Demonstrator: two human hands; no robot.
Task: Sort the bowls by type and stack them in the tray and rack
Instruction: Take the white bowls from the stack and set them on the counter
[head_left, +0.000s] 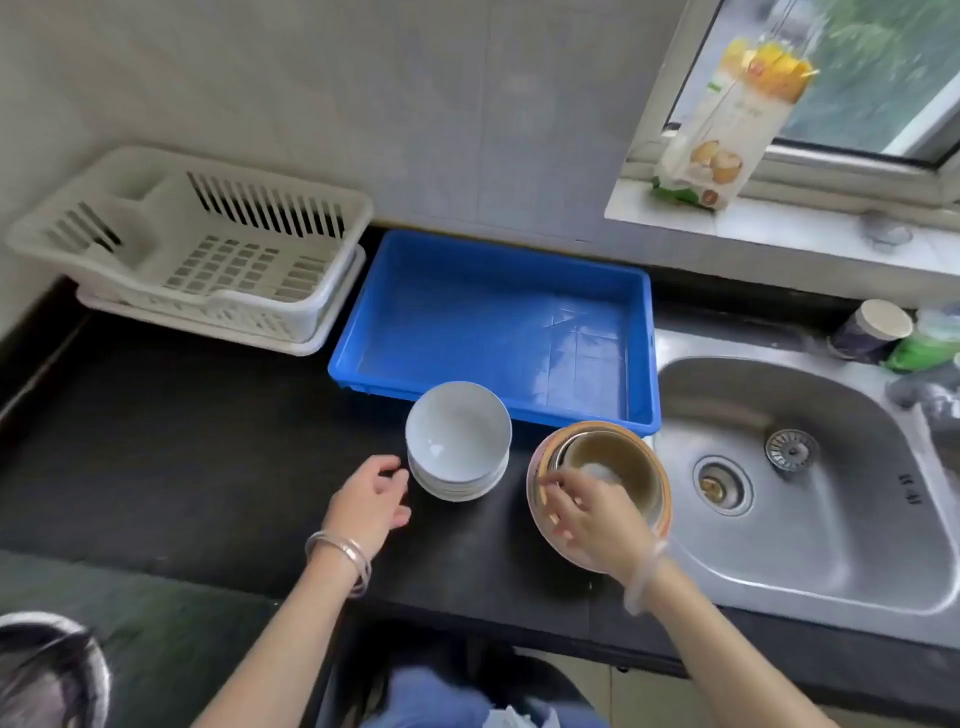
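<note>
A stack of white bowls (457, 441) stands on the black counter just in front of the blue tray (493, 317), which holds nothing. To its right sits a stack of brown-rimmed metal bowls (613, 457) at the sink's edge. My right hand (592, 514) reaches over the near rim of that stack, fingers curled on the rim of an inner bowl. My left hand (371, 501) hovers open just left of the white stack, not touching it. The white dish rack (208, 249) stands at the back left, with nothing in it.
A steel sink (800, 483) lies to the right of the counter. A cup (872, 327) and a green item stand behind the sink. A food packet (727, 130) leans on the window sill. A metal pot rim (47, 670) shows at the lower left.
</note>
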